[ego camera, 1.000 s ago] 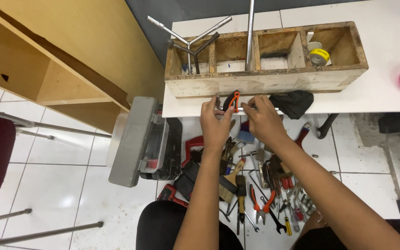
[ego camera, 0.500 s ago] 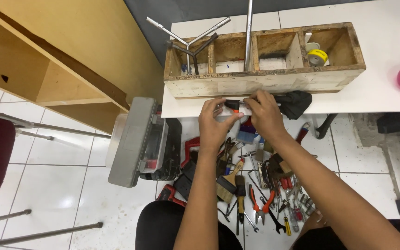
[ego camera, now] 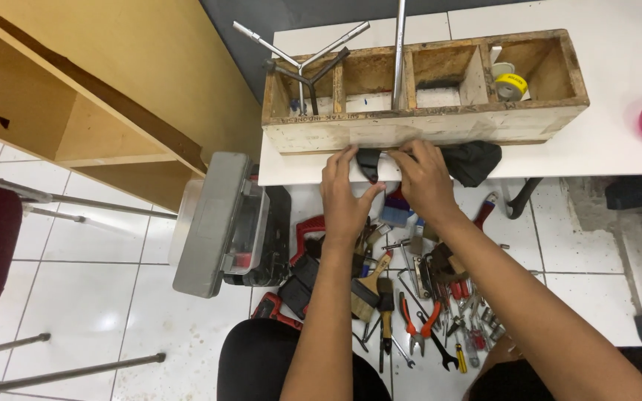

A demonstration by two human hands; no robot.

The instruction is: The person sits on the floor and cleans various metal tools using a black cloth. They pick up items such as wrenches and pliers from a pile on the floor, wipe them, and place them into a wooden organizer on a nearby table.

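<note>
Table first: white, carrying a long wooden box with four compartments. Below it, tools lie scattered on the floor beside a grey case. Both hands meet at the table's front edge on a small black-handled tool. Left hand pinches its handle; right hand closes over its other end, grip narrow. It looks stiff and light, best held by the handle.

Black-handled tool — flat on table edge
</note>
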